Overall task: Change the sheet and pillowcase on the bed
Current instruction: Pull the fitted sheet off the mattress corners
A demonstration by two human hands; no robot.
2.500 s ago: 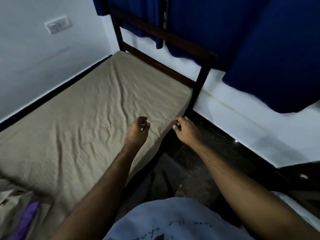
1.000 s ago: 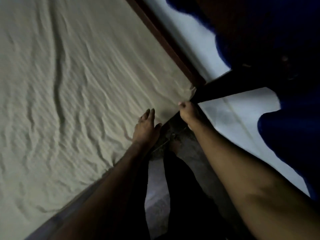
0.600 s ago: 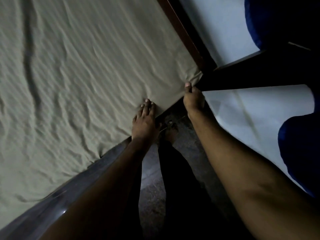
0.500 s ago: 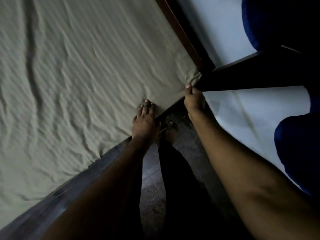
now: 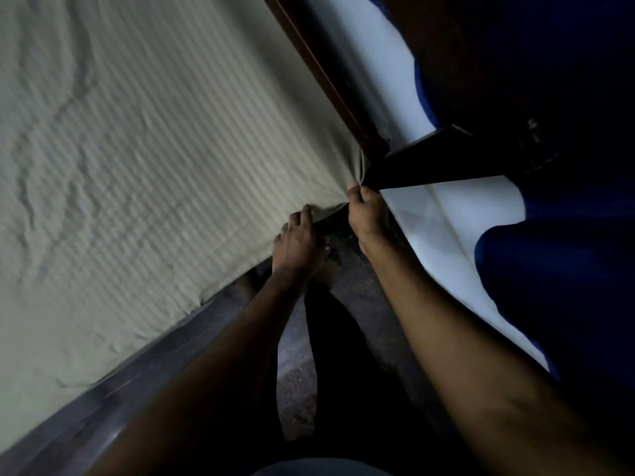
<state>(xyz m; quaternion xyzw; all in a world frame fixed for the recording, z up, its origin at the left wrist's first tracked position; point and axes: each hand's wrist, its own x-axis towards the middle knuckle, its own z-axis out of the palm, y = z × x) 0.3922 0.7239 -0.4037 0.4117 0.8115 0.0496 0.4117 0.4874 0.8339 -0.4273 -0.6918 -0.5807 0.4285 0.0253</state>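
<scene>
**While gripping the sheet at the bed's corner**

With both arms stretched forward and down, working at the near corner of the bed. Right hand (image 5: 366,214) clamped on the sheet (image 5: 165,159), fingers curled and thumb pressed against the bunched cloth right at the corner, just beside the dark bed post (image 5: 422,166). Left hand (image 5: 297,242) just to the left of it and slightly nearer, fingers bent over the sheet's edge with the tips on the cloth; hard to tell whether pinching or only pressing down. Between the two hands, a short stretch of the sheet's edge, pulled taut and gathered toward the right hand.

Beyond and to the left of both hands, beige, faintly striped and wrinkled cloth spread flat across the mattress. Below the left forearm, a bare dark bed rail (image 5: 144,379) uncovered along the near side, with the sheet's edge lying loose above it. Beyond the right hand, a reddish-brown wooden board (image 5: 319,70) running along the far end of the mattress. To the right of the right hand, a white wall (image 5: 457,221), partly covered by a dark blue curtain (image 5: 556,269). Beneath the hands, a dim floor (image 5: 295,383) and a bare foot (image 5: 326,269), blurred and in shadow.
</scene>
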